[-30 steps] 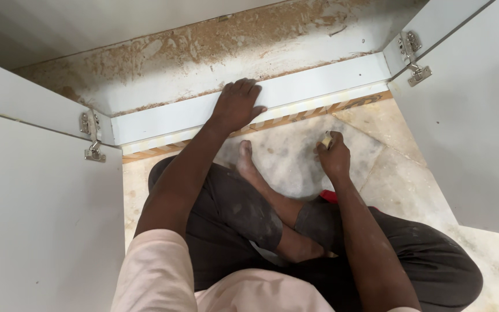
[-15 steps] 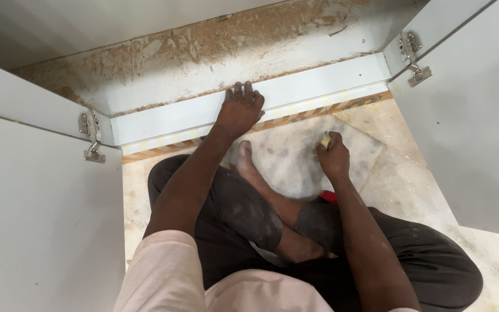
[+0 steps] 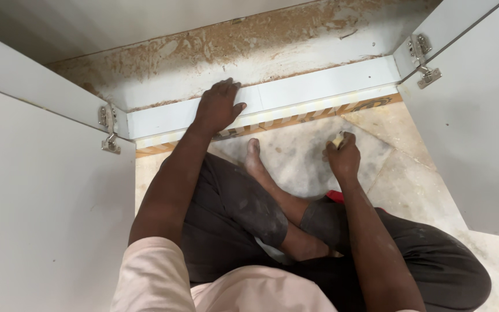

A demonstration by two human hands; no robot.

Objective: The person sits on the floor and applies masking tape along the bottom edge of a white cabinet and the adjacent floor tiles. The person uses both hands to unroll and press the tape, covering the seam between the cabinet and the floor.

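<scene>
Home interior under fit-out: open white cabinet (image 3: 272, 95) with hinged doors (image 3: 47, 219), sawdust-strewn base, marble floor (image 3: 301, 156).

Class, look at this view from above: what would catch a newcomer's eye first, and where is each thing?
First, the left hand pressed flat on the white front edge of the cabinet floor, at the centre. To its right, the right hand is closed around a small pale object over the marble floor. Two open white doors frame the scene, and the dusty cabinet base lies above.

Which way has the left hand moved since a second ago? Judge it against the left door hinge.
Yes. The left hand has slid leftward along the white front rail, ending closer to the left door hinge.
</scene>
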